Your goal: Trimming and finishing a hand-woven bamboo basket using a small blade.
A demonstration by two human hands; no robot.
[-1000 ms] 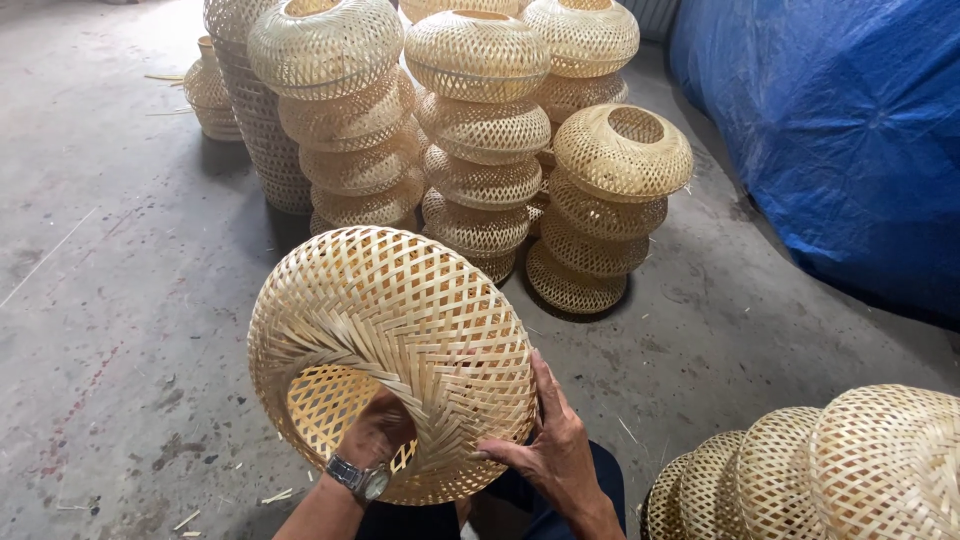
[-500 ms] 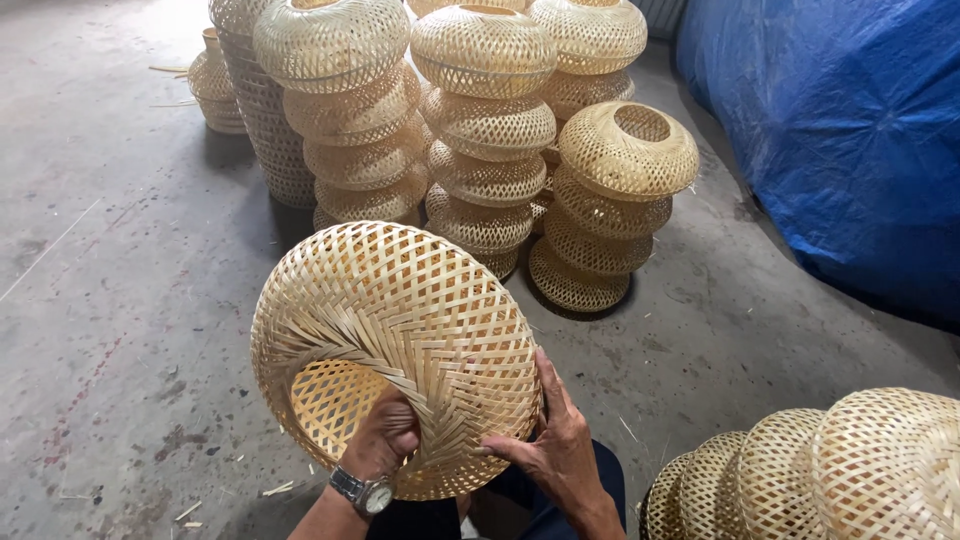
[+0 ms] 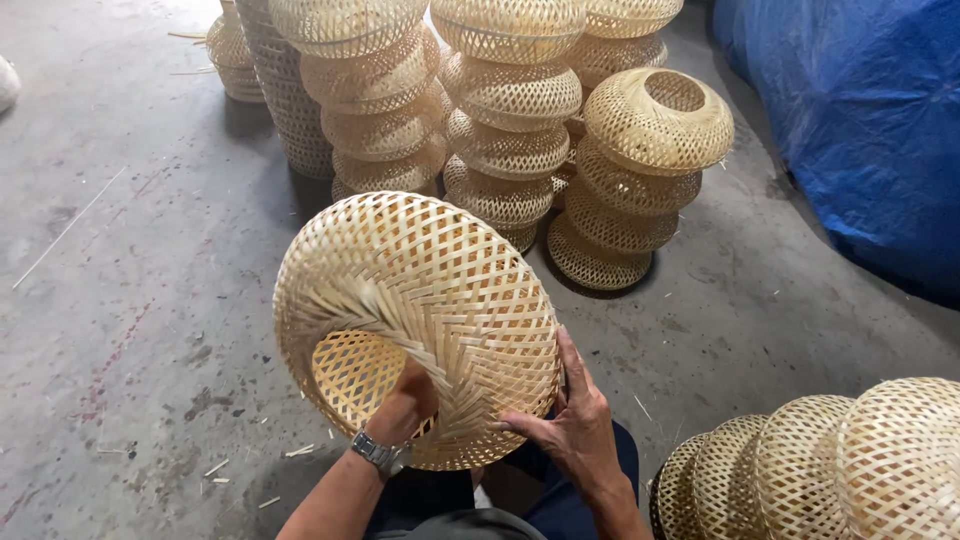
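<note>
A round woven bamboo basket (image 3: 420, 310) is held tilted on edge in front of me, its open mouth facing down and left. My left hand (image 3: 405, 405), with a wristwatch on the wrist, reaches into the opening and grips the rim from inside. My right hand (image 3: 565, 425) presses against the basket's outer lower right side, fingers spread along the weave.
Tall stacks of similar woven baskets (image 3: 510, 120) stand on the grey concrete floor (image 3: 120, 300) beyond. A row of baskets lying on their sides (image 3: 850, 460) fills the lower right. A blue tarpaulin (image 3: 850, 120) covers something at the upper right. Bamboo slivers litter the floor.
The basket has turned slightly in my hands and my right fingers have shifted along its edge. Both hands keep hold of it.
</note>
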